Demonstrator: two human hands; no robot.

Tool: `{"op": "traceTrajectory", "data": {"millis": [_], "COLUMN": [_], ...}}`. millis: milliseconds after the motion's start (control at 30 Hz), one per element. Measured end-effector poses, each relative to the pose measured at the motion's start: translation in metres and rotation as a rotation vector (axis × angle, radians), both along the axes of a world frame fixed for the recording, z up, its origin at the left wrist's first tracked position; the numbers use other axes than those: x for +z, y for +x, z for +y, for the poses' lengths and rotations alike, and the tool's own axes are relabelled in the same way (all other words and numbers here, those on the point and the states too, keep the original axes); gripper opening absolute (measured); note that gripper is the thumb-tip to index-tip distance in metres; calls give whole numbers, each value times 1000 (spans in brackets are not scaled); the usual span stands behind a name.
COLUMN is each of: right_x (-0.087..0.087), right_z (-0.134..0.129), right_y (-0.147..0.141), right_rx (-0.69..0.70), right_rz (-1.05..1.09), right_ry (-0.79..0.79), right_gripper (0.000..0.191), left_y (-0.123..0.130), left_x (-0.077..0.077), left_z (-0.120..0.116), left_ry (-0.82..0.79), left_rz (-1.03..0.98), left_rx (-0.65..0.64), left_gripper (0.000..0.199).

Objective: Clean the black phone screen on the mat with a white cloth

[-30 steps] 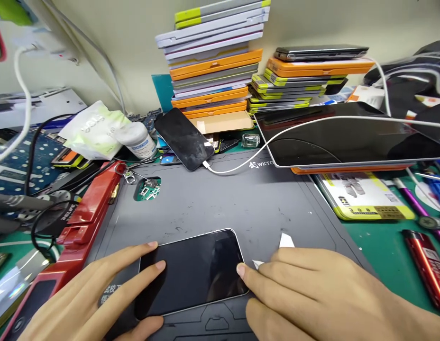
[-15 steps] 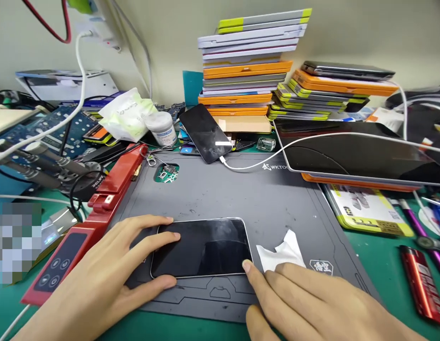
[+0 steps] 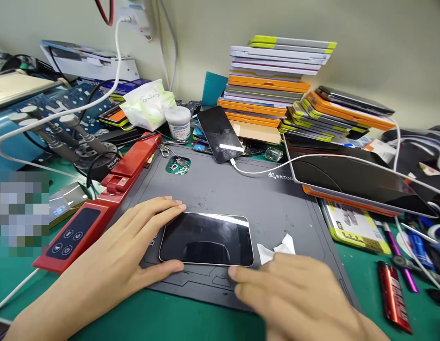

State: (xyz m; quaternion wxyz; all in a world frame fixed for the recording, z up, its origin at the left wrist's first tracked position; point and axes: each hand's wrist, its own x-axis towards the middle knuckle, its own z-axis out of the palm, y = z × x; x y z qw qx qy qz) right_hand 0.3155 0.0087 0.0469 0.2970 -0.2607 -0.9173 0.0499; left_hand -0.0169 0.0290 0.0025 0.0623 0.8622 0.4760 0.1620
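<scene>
A smartphone (image 3: 209,241) with a dark, smudged screen and a light frame lies flat on the grey work mat (image 3: 220,189). My left hand (image 3: 134,251) grips its left end, fingers along the far edge and thumb at the near edge. At the near right edge of the phone is my right hand (image 3: 294,289), slightly blurred, its index fingertip at or very close to the frame. I see nothing held in it; its other fingers are bent and partly hidden. A crumpled white wipe (image 3: 277,248) lies right of the phone, just beyond the right hand's knuckles.
A red tool with touch buttons (image 3: 74,232) lies at left. Behind the mat are a charging phone (image 3: 220,132), a white jar (image 3: 178,123) and stacked cases (image 3: 266,85). A tablet (image 3: 348,175) and a red tube (image 3: 394,296) are at right.
The view has shifted. My right index fingertip has moved left along the phone's near edge from its lower right corner, and the right hand has curled more. My left hand still grips the phone's left end.
</scene>
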Motion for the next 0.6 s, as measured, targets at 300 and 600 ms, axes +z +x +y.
{"op": "traceTrajectory", "data": {"millis": [300,600], "right_x": [-8,2], "right_z": [42,57], "right_y": [10,-6], "right_rx": [-159,-238], "right_rz": [-11,-447], "right_ry": [-49,-190], "right_gripper": [36,71], "left_y": [4,9], "left_x": [-7,-10], "left_z": [0,-1], "left_ry": [166,266], "left_rz": [4,11], "left_rx": [34,90], "left_gripper": [90,82]}}
